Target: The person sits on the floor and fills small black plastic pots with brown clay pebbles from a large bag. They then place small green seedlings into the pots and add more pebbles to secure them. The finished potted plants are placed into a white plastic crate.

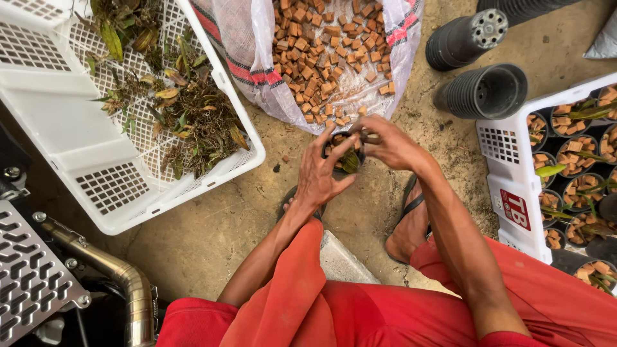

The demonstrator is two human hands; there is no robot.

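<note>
Down over the sandy concrete floor (225, 225), and both hands meet just in front of the open white woven sack (257, 58) full of small reddish-brown clay brick chips (328, 45). The left hand (319, 175) is wrapped around the side of a small black plastic pot (342, 154), fingers curled closed on it from the left, thumb pointing out toward the right. The pot sits low between the two hands, right at the sack's mouth, already holding some brick chips and a bit of green leaf (351, 162). The right hand (391, 144) comes in from the other side, fingers pinched together at the pot's rim on something small and dark; what exactly it is, I cannot tell. Off to the left lies a white perforated plastic crate (96, 160) with a loose heap of uprooted small plants, green and yellowing leaves and tangled roots (186, 115). To the right, a second white plastic crate (514, 167) is packed with small black pots already filled with brick chips and green shoots (578, 154). Above it, two stacks of empty black ribbed plastic pots (485, 90) lie on their sides on the floor. The person crouches in red-orange trousers (360, 315), dark sandals (411, 205) showing under the forearms. At lower left, a shiny metal exhaust pipe (128, 283) and a perforated metal plate (32, 276).
</note>
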